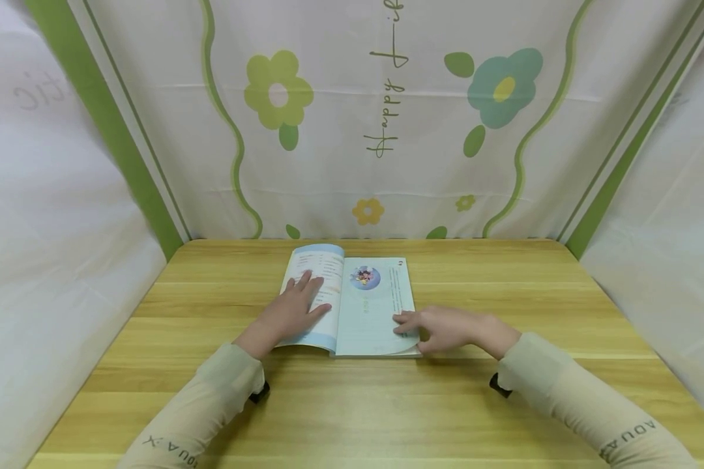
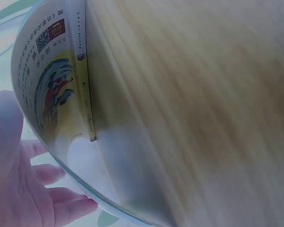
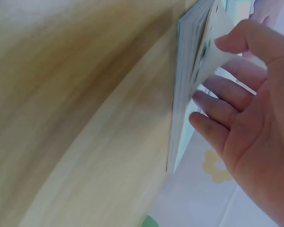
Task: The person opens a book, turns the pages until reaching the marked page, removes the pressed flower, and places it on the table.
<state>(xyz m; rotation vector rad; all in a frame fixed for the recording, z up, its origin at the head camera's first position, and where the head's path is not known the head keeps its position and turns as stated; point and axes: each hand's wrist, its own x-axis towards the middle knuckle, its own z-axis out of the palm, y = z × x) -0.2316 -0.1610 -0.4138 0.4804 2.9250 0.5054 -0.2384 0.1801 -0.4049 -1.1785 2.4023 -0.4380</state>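
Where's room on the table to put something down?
The table is bare right of the book, beyond the right sleeve; left of the book, beyond the left sleeve; and nearer, between the sleeves. The book is crowded: the left hand lies on the left page, the right hand at the right page's lower corner.

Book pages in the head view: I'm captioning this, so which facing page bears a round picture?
The right page, pale blue-green, with the right hand at its edge; the left page shows lines of text.
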